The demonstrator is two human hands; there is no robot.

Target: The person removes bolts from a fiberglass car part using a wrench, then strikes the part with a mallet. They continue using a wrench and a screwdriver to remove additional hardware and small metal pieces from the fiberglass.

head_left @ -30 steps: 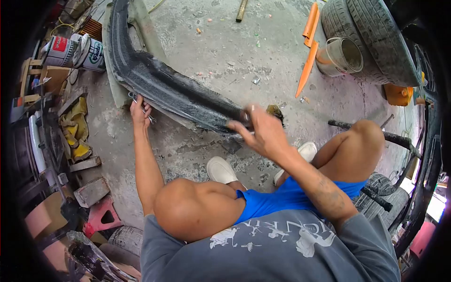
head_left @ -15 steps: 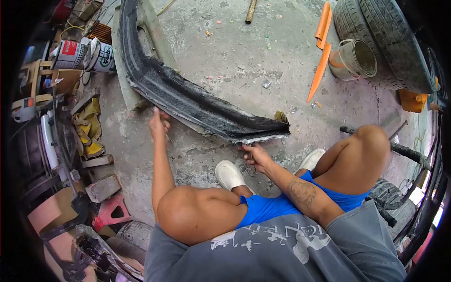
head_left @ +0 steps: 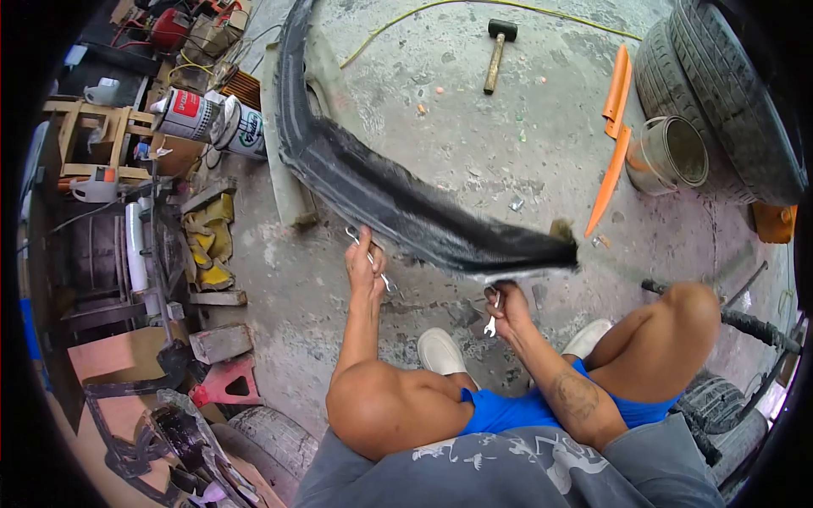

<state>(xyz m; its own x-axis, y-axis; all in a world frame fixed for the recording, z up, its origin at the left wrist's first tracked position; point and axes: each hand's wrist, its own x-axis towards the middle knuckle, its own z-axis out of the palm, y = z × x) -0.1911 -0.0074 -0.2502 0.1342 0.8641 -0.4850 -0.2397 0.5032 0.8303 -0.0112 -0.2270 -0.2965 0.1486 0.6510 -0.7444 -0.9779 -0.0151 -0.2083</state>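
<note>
A long, curved black panel (head_left: 406,203) with a woven, fibrous surface and a ragged pale near edge stretches from the top of the view to the right of centre. My left hand (head_left: 362,267) is closed around a small wrench (head_left: 389,284), whose two ends stick out on either side, close by the panel's near edge. Another wrench (head_left: 490,328) hangs head down from the closed fingers of my right hand (head_left: 511,311), just below the panel's right end. That hand's fingertips overlap the pale rim in this view.
A hammer (head_left: 495,68) lies on the concrete beyond the panel, with orange strips (head_left: 607,182) to its right. A bucket (head_left: 669,157) stands against stacked tyres (head_left: 737,102). Paint cans (head_left: 243,129) are at the left, near yellow scraps (head_left: 212,241) and wooden blocks (head_left: 222,343).
The view has swung left and up, bringing the hammer's head into sight. Both hands have drawn back from the panel's underside edge, and a wrench now shows in each.
</note>
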